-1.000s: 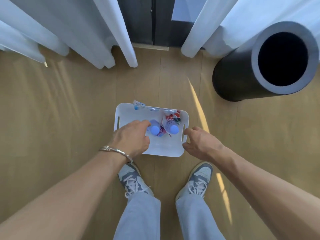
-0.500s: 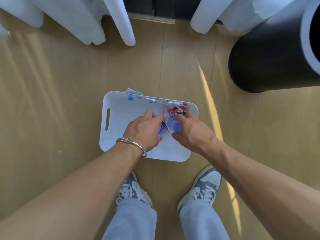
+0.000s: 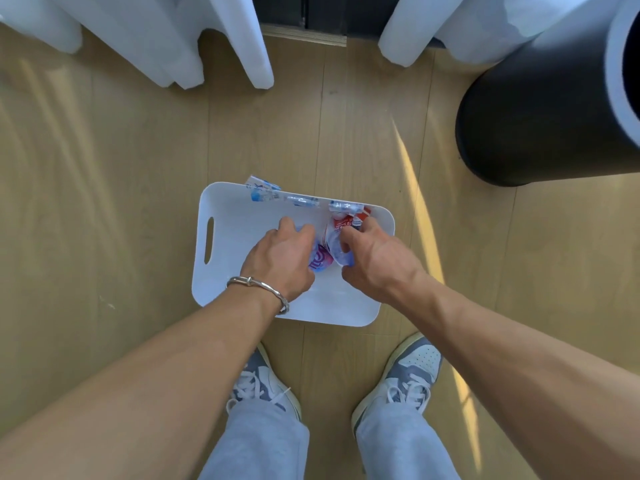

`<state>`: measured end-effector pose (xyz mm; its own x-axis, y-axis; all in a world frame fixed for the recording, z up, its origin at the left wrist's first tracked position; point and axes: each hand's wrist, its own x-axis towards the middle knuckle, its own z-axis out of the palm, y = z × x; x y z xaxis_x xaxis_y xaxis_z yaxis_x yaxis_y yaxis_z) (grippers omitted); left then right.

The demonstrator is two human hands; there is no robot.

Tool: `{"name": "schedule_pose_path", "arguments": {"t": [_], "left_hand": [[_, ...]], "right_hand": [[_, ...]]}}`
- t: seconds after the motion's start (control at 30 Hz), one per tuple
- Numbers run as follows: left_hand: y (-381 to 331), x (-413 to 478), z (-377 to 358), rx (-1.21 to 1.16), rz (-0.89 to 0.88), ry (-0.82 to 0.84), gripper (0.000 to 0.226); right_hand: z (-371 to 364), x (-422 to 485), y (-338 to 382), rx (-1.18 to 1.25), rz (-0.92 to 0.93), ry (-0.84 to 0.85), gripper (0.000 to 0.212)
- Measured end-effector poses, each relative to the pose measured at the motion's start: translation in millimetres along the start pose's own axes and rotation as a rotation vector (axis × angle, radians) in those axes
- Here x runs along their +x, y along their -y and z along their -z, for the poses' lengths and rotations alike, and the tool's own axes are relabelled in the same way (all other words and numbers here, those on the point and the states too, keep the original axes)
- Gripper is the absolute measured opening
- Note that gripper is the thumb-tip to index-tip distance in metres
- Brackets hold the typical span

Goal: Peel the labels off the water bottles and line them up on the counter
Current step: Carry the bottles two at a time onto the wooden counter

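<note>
Two water bottles stand upright in the middle of the frame, inside a white bin that sits on the wooden floor. The left-hand bottle shows a purple and white label; the right-hand bottle wears a red and white one. They stand side by side, touching or nearly so. The left hand is curled around the top of the purple-labelled bottle, and the right hand is wrapped over the top of the red-labelled one, fingers closed on each.

Along the bin's far rim, toward upper centre, lie several crumpled label scraps, one poking over the rim.

Judging from the grips, both bottles are about to be lifted by their tops. The risk I see is slippage: thin plastic taken only at the cap end can twist or drop back into the bin, and two bottles raised together may knock one another. A loose scrap could catch and be dragged out onto the floor. No counter is in view, so the carry may be long. The black cylindrical bin at upper right stands well apart.
</note>
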<state>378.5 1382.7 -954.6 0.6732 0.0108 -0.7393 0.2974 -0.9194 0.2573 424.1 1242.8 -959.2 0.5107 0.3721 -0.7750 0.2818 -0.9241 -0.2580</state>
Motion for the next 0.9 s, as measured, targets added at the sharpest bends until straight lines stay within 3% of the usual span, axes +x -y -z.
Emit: {"name": "schedule_pose_path", "arguments": {"t": [0.4, 0.9], "left_hand": [[-31.4, -74.3, 124.5, 0.101, -0.069, -0.049, 0.030], [-106.9, -268.5, 448.8, 0.377, -0.176, -0.377, 0.017]], "right_hand": [[116.1, -77.0, 46.3, -0.045, 0.071, -0.133, 0.036], [416.6, -280.6, 114.7, -0.180, 0.225, -0.555, 0.019]]}}
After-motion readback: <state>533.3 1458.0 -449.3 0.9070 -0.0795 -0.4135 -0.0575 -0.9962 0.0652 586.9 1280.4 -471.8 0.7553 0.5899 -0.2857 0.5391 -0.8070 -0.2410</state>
